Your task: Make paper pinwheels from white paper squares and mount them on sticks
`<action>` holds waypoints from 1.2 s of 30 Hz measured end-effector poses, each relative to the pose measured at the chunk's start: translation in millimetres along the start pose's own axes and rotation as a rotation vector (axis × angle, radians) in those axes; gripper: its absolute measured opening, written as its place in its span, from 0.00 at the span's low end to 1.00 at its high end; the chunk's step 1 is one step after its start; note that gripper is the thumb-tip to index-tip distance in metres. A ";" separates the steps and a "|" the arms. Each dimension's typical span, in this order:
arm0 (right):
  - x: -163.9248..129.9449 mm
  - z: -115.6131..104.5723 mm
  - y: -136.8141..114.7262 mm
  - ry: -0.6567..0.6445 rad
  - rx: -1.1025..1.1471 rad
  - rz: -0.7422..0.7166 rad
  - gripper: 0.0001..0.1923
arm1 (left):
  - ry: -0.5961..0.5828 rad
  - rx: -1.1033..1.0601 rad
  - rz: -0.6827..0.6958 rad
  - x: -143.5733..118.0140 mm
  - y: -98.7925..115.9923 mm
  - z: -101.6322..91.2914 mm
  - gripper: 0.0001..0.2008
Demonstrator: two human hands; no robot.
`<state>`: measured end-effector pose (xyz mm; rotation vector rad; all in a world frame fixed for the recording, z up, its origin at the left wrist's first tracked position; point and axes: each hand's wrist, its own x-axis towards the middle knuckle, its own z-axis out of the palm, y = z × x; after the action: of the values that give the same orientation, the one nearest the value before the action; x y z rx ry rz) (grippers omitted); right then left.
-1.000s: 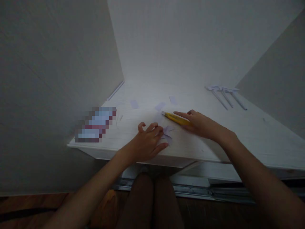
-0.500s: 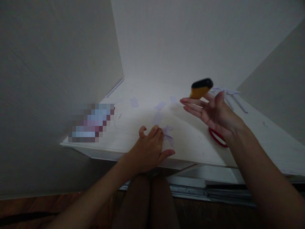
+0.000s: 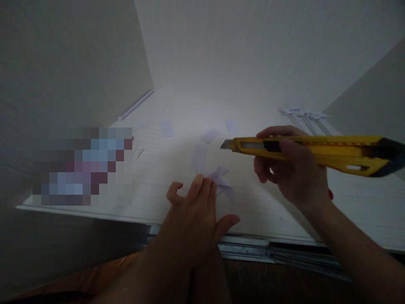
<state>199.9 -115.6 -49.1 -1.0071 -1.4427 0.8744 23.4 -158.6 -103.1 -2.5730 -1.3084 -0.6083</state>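
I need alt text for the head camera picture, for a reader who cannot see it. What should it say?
The right hand holds a yellow utility knife above a white table, its short blade pointing left. The left hand presses on a small folded paper piece near the table's front edge. Loose paper scraps lie behind it, and white paper sticks rest at the far right.

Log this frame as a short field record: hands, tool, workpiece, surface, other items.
right hand: right hand grips a yellow plastic utility knife with a black end, raised above the table, short blade tip pointing left
left hand: left hand palm down, fingertips pressing a small folded white paper piece
surface: white wooden table set between white walls
other items: small white paper scraps mid-table; white rolled paper sticks at far right; red object mostly hidden behind the right wrist
blurred: pixelated patch at left, contents unreadable
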 end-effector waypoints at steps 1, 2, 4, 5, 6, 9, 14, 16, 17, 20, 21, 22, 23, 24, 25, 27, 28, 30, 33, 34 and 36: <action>-4.5 0.7 1.8 0.000 -0.046 0.001 0.07 | 0.015 0.007 0.002 -0.4 -0.4 1.0 0.28; -8.7 1.7 4.1 0.017 -0.104 -0.004 0.06 | 0.026 0.013 0.003 -1.0 -0.5 2.0 0.27; -15.1 3.7 9.5 0.027 -0.227 -0.011 0.05 | 0.030 0.011 0.000 -2.1 -0.2 3.8 0.25; -17.2 4.7 12.1 0.009 -0.268 -0.010 0.05 | 0.027 0.003 -0.004 -2.4 0.0 4.3 0.24; -18.6 5.4 14.3 -0.016 -0.290 -0.010 0.05 | 0.025 -0.009 -0.009 -2.6 0.0 4.5 0.24; -19.5 6.8 18.0 -0.059 -0.300 -0.025 0.04 | 0.021 -0.044 -0.020 -2.0 -0.5 4.0 0.23; -18.6 8.2 17.0 -0.084 -0.346 -0.055 0.03 | 0.017 -0.100 -0.013 -2.4 -0.7 3.6 0.21; -18.5 8.6 16.3 -0.101 -0.396 -0.055 0.03 | 0.016 -0.115 -0.023 -3.3 -0.7 3.6 0.20; -18.3 8.6 15.9 -0.107 -0.427 -0.061 0.03 | 0.015 -0.123 -0.029 -3.3 -1.4 3.3 0.20; -17.1 8.4 14.2 -0.116 -0.521 -0.097 0.05 | 0.002 -0.165 -0.017 0.3 -8.7 0.3 0.18; -16.4 8.5 13.4 -0.118 -0.544 -0.108 0.05 | -0.010 -0.188 0.005 2.7 -12.9 -1.3 0.17; -15.8 8.8 12.5 -0.119 -0.562 -0.116 0.05 | -0.026 -0.214 0.046 5.4 -17.7 -3.1 0.17; -15.1 9.3 11.6 -0.122 -0.576 -0.121 0.05 | -0.053 -0.244 0.091 8.2 -22.8 -4.8 0.18; -14.5 9.9 10.6 -0.125 -0.586 -0.125 0.05 | -0.083 -0.265 0.111 10.7 -27.6 -6.4 0.18; -13.9 10.7 9.5 -0.129 -0.596 -0.127 0.05 | -0.108 -0.280 0.111 12.8 -31.9 -7.8 0.19; -12.8 12.3 7.5 -0.136 -0.603 -0.132 0.05 | -0.138 -0.298 0.105 14.9 -37.7 -9.3 0.19; -12.2 13.0 6.5 -0.144 -0.599 -0.137 0.05 | -0.143 -0.304 0.107 15.0 -39.2 -9.5 0.19; -11.0 13.7 4.7 -0.161 -0.588 -0.148 0.06 | -0.144 -0.315 0.120 14.1 -39.9 -8.9 0.19; -9.5 13.9 3.2 -0.184 -0.601 -0.160 0.06 | -0.148 -0.323 0.134 12.7 -38.2 -6.9 0.19; -9.2 14.1 3.4 -0.199 -0.617 -0.157 0.05 | -0.148 -0.318 0.140 12.5 -37.6 -6.2 0.19; -8.9 15.4 5.0 -0.258 -0.650 -0.146 0.05 | -0.154 -0.292 0.166 12.4 -37.2 -5.2 0.19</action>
<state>185.3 -121.7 -58.6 -1.2677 -2.0644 0.4352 -1.4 -129.4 -93.5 -2.9824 -1.1030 -0.6208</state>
